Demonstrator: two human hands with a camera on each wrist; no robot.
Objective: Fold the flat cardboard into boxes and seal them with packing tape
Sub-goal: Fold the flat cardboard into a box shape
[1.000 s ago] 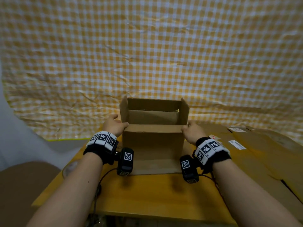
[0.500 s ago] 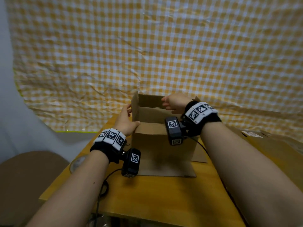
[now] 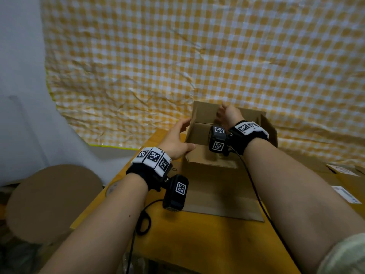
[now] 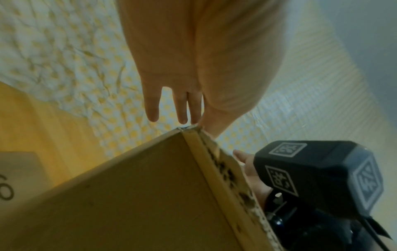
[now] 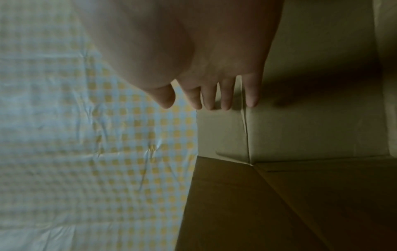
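Note:
An open-topped brown cardboard box (image 3: 219,184) stands on the wooden table (image 3: 197,238), its top flaps raised. My left hand (image 3: 176,138) lies against the box's left side at the near left corner, fingers straight and thumb by the rim. In the left wrist view the left hand's fingers (image 4: 169,105) reach past the box's corner edge (image 4: 193,141). My right hand (image 3: 227,114) reaches over the opening to the far flap. The right wrist view shows its straight fingers (image 5: 225,95) touching the cardboard box's inner far wall (image 5: 300,129), holding nothing.
Flat cardboard sheets with white labels (image 3: 344,194) lie on the table to the right. A round brown board (image 3: 53,202) sits low at the left. A pale round object (image 3: 112,187) rests at the table's left edge. A yellow checked cloth (image 3: 197,56) hangs behind.
My right hand left the box's near right corner and moved up over the opening to the far flap. The left hand stayed at the left side and stretched its fingers out.

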